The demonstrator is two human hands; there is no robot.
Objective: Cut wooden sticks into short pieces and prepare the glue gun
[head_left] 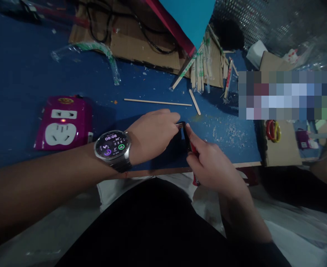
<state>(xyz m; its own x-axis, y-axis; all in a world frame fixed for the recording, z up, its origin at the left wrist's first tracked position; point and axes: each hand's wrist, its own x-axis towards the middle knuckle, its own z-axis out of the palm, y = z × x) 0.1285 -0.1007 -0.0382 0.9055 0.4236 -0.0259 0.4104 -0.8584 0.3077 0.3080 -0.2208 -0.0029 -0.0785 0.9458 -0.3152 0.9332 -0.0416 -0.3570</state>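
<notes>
Blue table carries wrapped sticks, apparently unused, at its far side as a curled left hand, contents unclear, sits just beside a right hand gripping a red-and-black tool at the near edge, a long stick, a short stick and shavings suggesting work begun but unfinished.

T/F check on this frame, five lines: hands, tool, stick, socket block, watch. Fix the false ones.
1. The right hand grips a red-and-black tool. True.
2. The left hand holds the long thin stick. False: the long thin stick lies on the blue table.
3. The watch reads 08:08. True.
4. The purple socket block has its light off. False: the light glows orange.
5. The hands are far apart. False: their fingertips nearly meet.
</notes>
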